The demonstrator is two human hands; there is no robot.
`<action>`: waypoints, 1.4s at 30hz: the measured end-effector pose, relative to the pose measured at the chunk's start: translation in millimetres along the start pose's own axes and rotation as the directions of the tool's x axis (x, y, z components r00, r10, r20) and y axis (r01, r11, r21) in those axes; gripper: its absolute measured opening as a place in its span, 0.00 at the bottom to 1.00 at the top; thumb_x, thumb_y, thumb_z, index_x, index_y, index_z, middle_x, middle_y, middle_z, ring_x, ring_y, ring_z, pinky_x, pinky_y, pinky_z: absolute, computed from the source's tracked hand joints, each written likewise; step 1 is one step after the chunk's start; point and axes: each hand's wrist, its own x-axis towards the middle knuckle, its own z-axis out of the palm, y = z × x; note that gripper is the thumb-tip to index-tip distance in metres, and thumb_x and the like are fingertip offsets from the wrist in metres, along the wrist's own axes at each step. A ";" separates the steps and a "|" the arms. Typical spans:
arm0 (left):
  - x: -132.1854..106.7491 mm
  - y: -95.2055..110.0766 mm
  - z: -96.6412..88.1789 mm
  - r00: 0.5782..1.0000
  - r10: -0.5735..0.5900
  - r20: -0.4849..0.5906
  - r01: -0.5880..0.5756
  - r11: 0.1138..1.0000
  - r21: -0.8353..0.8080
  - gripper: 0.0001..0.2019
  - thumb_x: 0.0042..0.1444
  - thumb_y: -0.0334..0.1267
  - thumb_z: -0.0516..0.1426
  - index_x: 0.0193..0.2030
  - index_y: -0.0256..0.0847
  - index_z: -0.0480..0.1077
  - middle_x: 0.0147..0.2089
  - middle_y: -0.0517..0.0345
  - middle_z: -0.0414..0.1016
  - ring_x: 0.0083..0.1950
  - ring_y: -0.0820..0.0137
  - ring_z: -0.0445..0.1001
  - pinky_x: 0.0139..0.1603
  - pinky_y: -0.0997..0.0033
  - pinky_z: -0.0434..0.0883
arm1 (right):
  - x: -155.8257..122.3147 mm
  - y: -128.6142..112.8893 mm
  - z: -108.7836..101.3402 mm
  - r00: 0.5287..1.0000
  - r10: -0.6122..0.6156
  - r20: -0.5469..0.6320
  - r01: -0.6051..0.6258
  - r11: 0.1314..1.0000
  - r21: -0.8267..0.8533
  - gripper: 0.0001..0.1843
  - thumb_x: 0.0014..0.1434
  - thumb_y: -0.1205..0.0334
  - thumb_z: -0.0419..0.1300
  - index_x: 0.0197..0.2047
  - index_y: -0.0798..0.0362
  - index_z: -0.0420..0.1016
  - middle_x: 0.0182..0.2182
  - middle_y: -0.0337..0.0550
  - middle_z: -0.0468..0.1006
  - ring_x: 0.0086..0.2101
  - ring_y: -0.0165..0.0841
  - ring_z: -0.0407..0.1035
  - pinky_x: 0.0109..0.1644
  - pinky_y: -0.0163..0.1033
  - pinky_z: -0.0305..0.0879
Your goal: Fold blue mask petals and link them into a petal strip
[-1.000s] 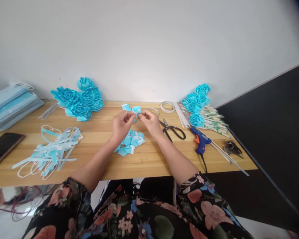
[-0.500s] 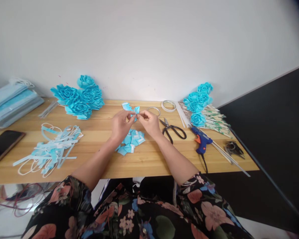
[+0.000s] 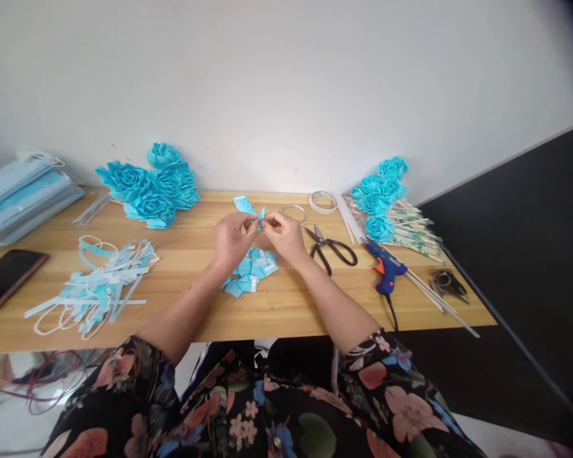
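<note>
My left hand (image 3: 233,238) and my right hand (image 3: 285,236) meet over the middle of the table, fingertips pinched together on a small blue petal piece (image 3: 261,214). Its tip stands up between the fingers, while the lower part is mostly hidden by them. Just below the hands lies a loose pile of cut blue petals (image 3: 252,272), some with white marks. Behind the left hand rests another blue cut piece (image 3: 243,204). Black-handled scissors (image 3: 328,245) lie open to the right of my right hand.
Blue flowers stand in a left cluster (image 3: 155,184) and a right cluster (image 3: 379,194). A glue gun (image 3: 386,267), wooden sticks (image 3: 417,229), tape roll (image 3: 323,202), metal ring (image 3: 295,214), strap scraps (image 3: 102,286), packed masks (image 3: 23,197) and a phone (image 3: 9,280) lie around.
The blue petal between my fingertips has turned or folded and now shows a narrower tip. Both hands stay in nearly the same place.
</note>
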 end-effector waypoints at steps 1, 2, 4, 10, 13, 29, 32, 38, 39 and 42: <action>0.1 0.3 -0.1 1.000 -0.005 0.001 0.005 1.000 0.000 0.08 0.57 0.34 0.56 0.31 0.40 0.76 0.27 0.59 0.73 0.30 0.71 0.68 0.35 0.70 0.63 | -0.1 0.1 0.0 1.000 0.002 0.003 -0.002 1.000 -0.004 0.06 0.57 0.60 0.59 0.30 0.50 0.72 0.29 0.39 0.77 0.33 0.32 0.72 0.42 0.37 0.68; 0.3 0.5 -0.3 1.000 -0.009 0.003 0.009 1.000 0.000 0.08 0.57 0.34 0.55 0.30 0.40 0.76 0.27 0.59 0.73 0.30 0.71 0.68 0.34 0.71 0.63 | -0.2 0.3 0.0 1.000 0.005 0.006 -0.005 1.000 -0.005 0.06 0.57 0.60 0.59 0.30 0.50 0.72 0.29 0.39 0.77 0.33 0.32 0.72 0.42 0.37 0.67; 0.5 0.8 -0.7 1.000 -0.008 0.006 0.008 1.000 0.000 0.09 0.57 0.34 0.55 0.30 0.40 0.76 0.26 0.59 0.73 0.30 0.71 0.68 0.34 0.71 0.63 | -0.4 0.7 -0.1 1.000 0.012 0.011 -0.012 1.000 -0.002 0.06 0.57 0.60 0.59 0.30 0.50 0.73 0.29 0.39 0.77 0.33 0.33 0.72 0.42 0.38 0.67; 0.4 0.1 -1.3 1.000 0.002 0.019 -0.002 1.000 -0.019 0.07 0.56 0.36 0.57 0.34 0.41 0.78 0.27 0.59 0.74 0.30 0.71 0.68 0.34 0.71 0.63 | -0.8 -0.8 -1.3 0.999 0.043 0.026 -0.043 0.999 -0.018 0.06 0.57 0.59 0.58 0.31 0.50 0.73 0.30 0.40 0.78 0.34 0.33 0.72 0.44 0.38 0.68; 0.1 -0.4 -1.2 1.000 -0.015 0.023 0.015 1.000 -0.010 0.07 0.56 0.35 0.57 0.33 0.41 0.77 0.27 0.59 0.74 0.29 0.71 0.68 0.33 0.71 0.62 | -0.9 -2.2 -1.4 0.998 0.050 0.034 -0.049 0.999 -0.019 0.06 0.57 0.59 0.58 0.31 0.50 0.73 0.30 0.40 0.78 0.34 0.34 0.72 0.44 0.39 0.68; 1.9 2.7 -0.4 0.989 -0.138 0.045 0.143 0.979 -0.143 0.09 0.54 0.36 0.55 0.27 0.39 0.74 0.25 0.61 0.74 0.27 0.74 0.65 0.30 0.73 0.61 | -0.8 -2.0 -1.4 0.997 0.066 0.044 -0.066 0.998 -0.002 0.07 0.57 0.58 0.58 0.30 0.50 0.72 0.30 0.39 0.78 0.33 0.33 0.71 0.43 0.38 0.67; 1.9 0.9 0.7 0.981 -0.185 0.056 0.193 0.958 -0.214 0.09 0.54 0.38 0.55 0.27 0.38 0.74 0.25 0.61 0.74 0.26 0.74 0.65 0.29 0.73 0.61 | -0.7 -1.7 -1.2 0.997 0.068 0.043 -0.070 0.997 0.046 0.07 0.57 0.57 0.58 0.30 0.50 0.71 0.30 0.39 0.78 0.33 0.32 0.72 0.42 0.37 0.67; 0.9 -0.8 1.3 0.985 -0.153 0.079 0.167 0.961 -0.222 0.10 0.54 0.41 0.56 0.31 0.39 0.76 0.27 0.60 0.76 0.26 0.74 0.65 0.29 0.73 0.61 | 0.0 0.7 -1.4 0.995 0.086 0.052 -0.089 0.994 0.060 0.08 0.57 0.56 0.58 0.30 0.50 0.71 0.29 0.38 0.77 0.32 0.32 0.71 0.41 0.37 0.67; 0.9 -0.7 1.2 0.986 -0.150 0.078 0.163 0.963 -0.217 0.10 0.54 0.41 0.56 0.31 0.39 0.76 0.27 0.59 0.76 0.27 0.74 0.65 0.29 0.74 0.61 | 0.1 1.1 -1.4 0.995 0.083 0.052 -0.086 0.995 0.058 0.08 0.57 0.56 0.58 0.30 0.50 0.71 0.29 0.38 0.77 0.32 0.32 0.71 0.41 0.37 0.67; 1.2 -0.3 0.9 0.985 -0.160 0.066 0.170 0.966 -0.193 0.10 0.55 0.41 0.56 0.30 0.39 0.76 0.27 0.60 0.75 0.27 0.74 0.65 0.29 0.74 0.60 | 0.1 1.7 -1.5 0.996 0.072 0.054 -0.076 0.995 0.060 0.07 0.57 0.57 0.58 0.30 0.50 0.71 0.29 0.38 0.77 0.32 0.32 0.71 0.41 0.37 0.67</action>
